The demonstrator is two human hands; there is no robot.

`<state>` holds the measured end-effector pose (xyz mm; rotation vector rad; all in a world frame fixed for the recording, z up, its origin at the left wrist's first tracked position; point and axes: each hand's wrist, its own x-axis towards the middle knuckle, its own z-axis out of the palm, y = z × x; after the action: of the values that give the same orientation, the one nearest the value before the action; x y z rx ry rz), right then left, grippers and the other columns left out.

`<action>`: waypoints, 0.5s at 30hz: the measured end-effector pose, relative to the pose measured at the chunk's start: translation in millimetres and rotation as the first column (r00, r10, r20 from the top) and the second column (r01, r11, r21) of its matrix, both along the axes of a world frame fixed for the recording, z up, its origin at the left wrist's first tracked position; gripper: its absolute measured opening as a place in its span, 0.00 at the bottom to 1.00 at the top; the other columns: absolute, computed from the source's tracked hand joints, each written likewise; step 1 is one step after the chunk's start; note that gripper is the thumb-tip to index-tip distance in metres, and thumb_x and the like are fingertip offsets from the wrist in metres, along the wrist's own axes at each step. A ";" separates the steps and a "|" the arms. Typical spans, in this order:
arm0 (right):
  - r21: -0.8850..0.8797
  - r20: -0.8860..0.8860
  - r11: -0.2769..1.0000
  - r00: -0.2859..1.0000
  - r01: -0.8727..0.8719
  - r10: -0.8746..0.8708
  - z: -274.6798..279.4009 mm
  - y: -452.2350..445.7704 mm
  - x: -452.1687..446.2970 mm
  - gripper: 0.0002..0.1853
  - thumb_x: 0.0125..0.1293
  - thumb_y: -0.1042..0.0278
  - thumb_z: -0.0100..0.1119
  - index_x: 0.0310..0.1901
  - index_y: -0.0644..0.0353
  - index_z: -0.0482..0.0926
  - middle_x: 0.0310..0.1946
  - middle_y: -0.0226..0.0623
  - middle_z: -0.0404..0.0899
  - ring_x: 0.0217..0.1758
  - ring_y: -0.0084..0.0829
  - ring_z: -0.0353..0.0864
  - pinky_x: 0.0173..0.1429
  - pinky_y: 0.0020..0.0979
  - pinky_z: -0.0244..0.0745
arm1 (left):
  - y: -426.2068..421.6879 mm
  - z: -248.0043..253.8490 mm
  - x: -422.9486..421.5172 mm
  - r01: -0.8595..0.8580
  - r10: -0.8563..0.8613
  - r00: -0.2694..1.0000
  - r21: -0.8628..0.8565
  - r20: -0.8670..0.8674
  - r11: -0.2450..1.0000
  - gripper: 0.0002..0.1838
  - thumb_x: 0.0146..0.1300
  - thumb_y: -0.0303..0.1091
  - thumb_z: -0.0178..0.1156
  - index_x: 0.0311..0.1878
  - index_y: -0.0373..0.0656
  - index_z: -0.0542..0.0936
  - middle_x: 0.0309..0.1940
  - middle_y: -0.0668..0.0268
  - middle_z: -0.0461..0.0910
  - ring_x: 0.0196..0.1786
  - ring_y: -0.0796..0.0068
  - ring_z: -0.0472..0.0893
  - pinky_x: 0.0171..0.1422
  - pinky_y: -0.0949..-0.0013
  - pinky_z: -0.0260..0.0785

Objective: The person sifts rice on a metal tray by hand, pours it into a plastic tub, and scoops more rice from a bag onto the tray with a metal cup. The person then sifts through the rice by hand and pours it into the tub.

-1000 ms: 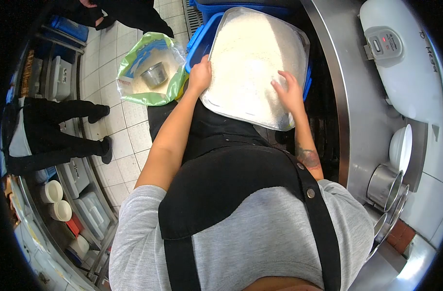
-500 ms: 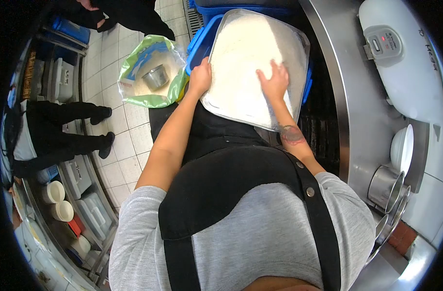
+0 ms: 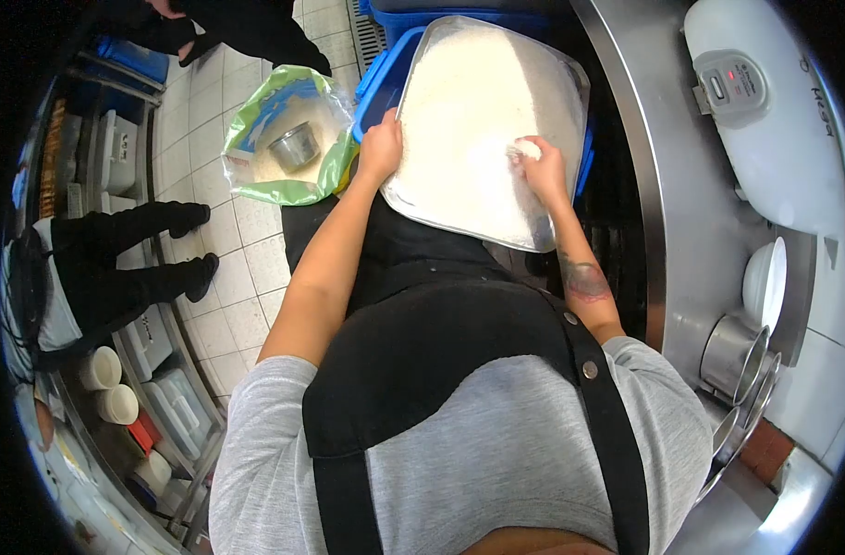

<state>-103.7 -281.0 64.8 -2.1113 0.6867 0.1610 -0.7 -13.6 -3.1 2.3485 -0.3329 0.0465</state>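
Left hand [image 3: 382,148] clamped on rim of tray [image 3: 459,229]; right hand [image 3: 544,172], apart, closed on pale clump [image 3: 527,148] over powder [image 3: 469,111]; 1 metal cup [image 3: 295,146] in bag [image 3: 298,191]

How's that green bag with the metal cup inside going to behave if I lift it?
The bag will probably sag and fold, as its plastic rim looks crumpled. The pale powder inside likely gives it some weight. The metal cup, lying tilted on the powder, might slide or roll.

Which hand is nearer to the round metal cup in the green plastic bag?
Left hand: it holds the rectangular tray at its edge facing the cup. Right hand: farther away, over the tray.
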 end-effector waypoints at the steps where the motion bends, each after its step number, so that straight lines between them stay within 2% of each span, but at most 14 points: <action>1: 0.188 0.107 0.979 0.993 -0.071 0.052 -9.5 -5.6 5.5 0.22 0.55 0.86 0.51 0.52 0.61 0.80 0.51 0.44 0.81 0.47 0.26 0.82 0.50 0.29 0.76 | 0.8 -0.3 -0.2 -0.003 0.003 1.000 0.008 0.000 1.000 0.16 0.68 0.33 0.49 0.55 0.38 0.72 0.30 0.40 0.80 0.36 0.39 0.80 0.44 0.42 0.71; 2: 0.244 0.184 0.959 0.978 -0.144 0.100 -10.9 -6.6 5.4 0.21 0.56 0.86 0.51 0.52 0.62 0.80 0.50 0.43 0.81 0.48 0.26 0.81 0.51 0.28 0.75 | 1.5 -0.8 -0.3 -0.002 0.002 1.000 0.007 -0.005 1.000 0.16 0.68 0.33 0.49 0.55 0.38 0.72 0.30 0.40 0.80 0.35 0.39 0.80 0.44 0.42 0.71; 4: 0.335 0.338 0.897 0.925 -0.289 0.172 26.8 8.9 7.0 0.20 0.57 0.84 0.51 0.52 0.63 0.80 0.49 0.41 0.82 0.50 0.27 0.80 0.54 0.27 0.74 | 1.3 1.2 -0.4 0.009 -0.009 1.000 0.005 -0.016 1.000 0.16 0.68 0.33 0.49 0.55 0.38 0.72 0.30 0.40 0.80 0.35 0.39 0.80 0.44 0.42 0.71; 5: 0.529 0.277 0.821 0.958 -0.216 0.074 38.8 8.3 10.2 0.20 0.58 0.82 0.52 0.52 0.64 0.79 0.50 0.41 0.81 0.53 0.29 0.79 0.58 0.26 0.71 | 1.0 0.6 -0.4 0.007 -0.007 1.000 -0.001 -0.016 1.000 0.16 0.68 0.33 0.49 0.56 0.38 0.72 0.30 0.40 0.80 0.35 0.39 0.80 0.44 0.42 0.71; 7: 0.221 0.335 0.955 0.935 -0.200 0.118 32.8 -7.3 15.8 0.19 0.58 0.80 0.53 0.53 0.64 0.79 0.51 0.41 0.81 0.54 0.31 0.79 0.60 0.28 0.70 | 1.1 -0.9 -0.1 0.004 -0.005 1.000 -0.014 -0.014 1.000 0.16 0.68 0.33 0.49 0.56 0.39 0.72 0.30 0.40 0.80 0.36 0.39 0.80 0.44 0.42 0.71; 8: 0.055 0.358 0.982 0.922 -0.180 0.149 26.7 -20.5 22.6 0.19 0.59 0.79 0.54 0.53 0.64 0.79 0.52 0.42 0.80 0.54 0.32 0.79 0.61 0.29 0.70 | 1.1 -1.6 -0.3 0.003 -0.003 1.000 -0.009 -0.014 1.000 0.16 0.68 0.33 0.49 0.56 0.39 0.72 0.30 0.40 0.80 0.36 0.39 0.80 0.44 0.42 0.71; 9: -0.151 0.367 0.980 0.913 -0.129 0.177 -1.1 -42.8 32.0 0.18 0.59 0.72 0.61 0.53 0.63 0.79 0.52 0.44 0.80 0.55 0.39 0.79 0.62 0.35 0.70 | 1.1 -2.5 -0.2 0.001 -0.001 1.000 -0.004 -0.013 1.000 0.16 0.68 0.33 0.49 0.56 0.39 0.72 0.30 0.40 0.80 0.36 0.39 0.80 0.44 0.42 0.71; 12: -0.464 0.410 0.885 0.895 0.040 0.174 -19.2 -55.1 36.6 0.21 0.57 0.64 0.67 0.52 0.62 0.79 0.52 0.46 0.79 0.58 0.46 0.76 0.63 0.39 0.69 | 0.8 2.6 -0.9 0.001 -0.001 1.000 -0.002 -0.026 1.000 0.16 0.68 0.33 0.48 0.56 0.39 0.72 0.30 0.40 0.80 0.36 0.39 0.80 0.44 0.42 0.71; 13: -0.553 0.477 0.826 0.855 0.111 0.204 -31.2 -47.6 37.1 0.24 0.54 0.60 0.70 0.51 0.62 0.80 0.51 0.46 0.78 0.60 0.47 0.73 0.64 0.41 0.67 | 0.5 4.1 -1.1 0.000 0.000 0.999 -0.003 -0.033 1.000 0.16 0.68 0.33 0.48 0.56 0.39 0.72 0.30 0.40 0.80 0.36 0.39 0.80 0.44 0.42 0.70; 15: -0.575 0.434 0.809 0.884 0.120 0.177 -40.5 -16.4 23.8 0.23 0.54 0.60 0.70 0.50 0.61 0.81 0.51 0.45 0.78 0.61 0.46 0.72 0.65 0.42 0.66 | -0.2 2.9 0.1 0.004 -0.004 0.999 -0.009 -0.036 1.000 0.16 0.68 0.34 0.48 0.57 0.38 0.72 0.31 0.40 0.80 0.36 0.39 0.80 0.45 0.42 0.71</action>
<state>-79.8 -297.4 24.4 -2.6109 0.4311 -0.6219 -0.6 -13.9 -0.2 2.3371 -0.3191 0.0032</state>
